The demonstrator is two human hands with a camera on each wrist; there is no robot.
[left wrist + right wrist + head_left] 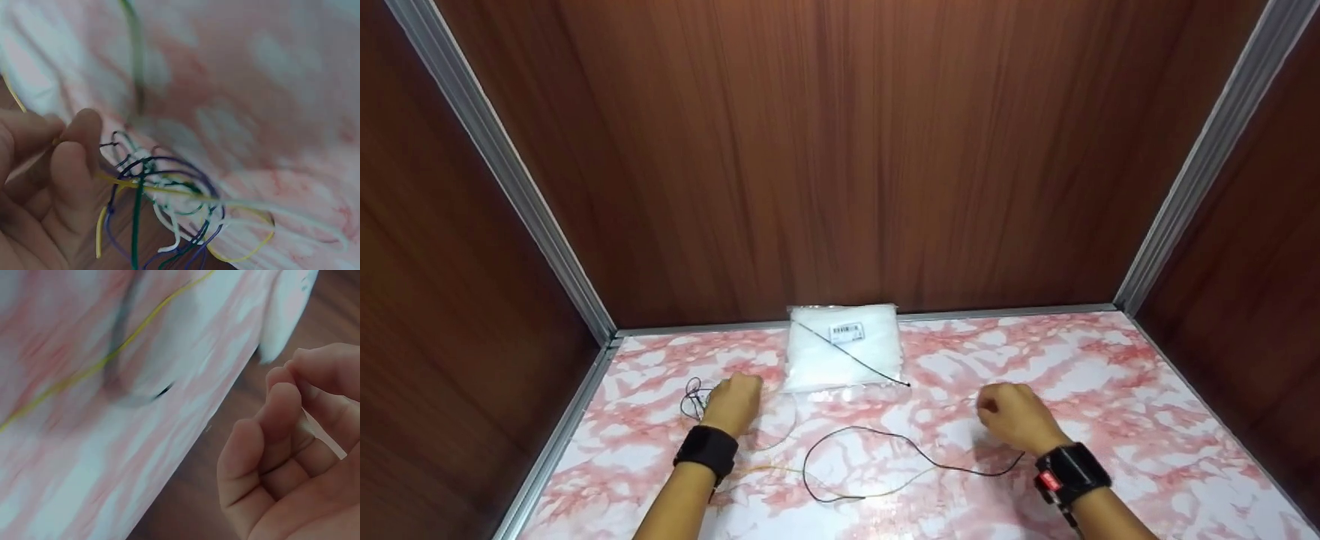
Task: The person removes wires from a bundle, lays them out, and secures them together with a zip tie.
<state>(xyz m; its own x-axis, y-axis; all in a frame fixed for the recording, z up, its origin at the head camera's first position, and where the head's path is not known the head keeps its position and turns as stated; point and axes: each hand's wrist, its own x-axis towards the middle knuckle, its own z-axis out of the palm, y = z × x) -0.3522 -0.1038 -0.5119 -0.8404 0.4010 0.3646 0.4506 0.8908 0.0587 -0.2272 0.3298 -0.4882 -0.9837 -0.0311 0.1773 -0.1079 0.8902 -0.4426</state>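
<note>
My left hand [735,401] is over the left part of the table, pinching a yellow cord [55,142] between thumb and fingers. Beside it, the left wrist view shows a tangle of purple, green, white and yellow cords [169,185]. My right hand [1016,412] is above the table's right side, its fingers curled and thumb meeting the fingertips. A thin white cord [326,439] shows inside its grip, partly hidden by the fingers. Between the hands, a long dark cord [877,430] curves in a loop, with a yellow cord [765,469] running near it.
At the back of the table lies a clear plastic packet [810,360] with white contents and a barcode label. A thin black strand [862,361] with a small knob at one end crosses it. Brown wood-grain panels [847,165] and metal posts [1192,157] enclose the marbled tabletop [1080,360].
</note>
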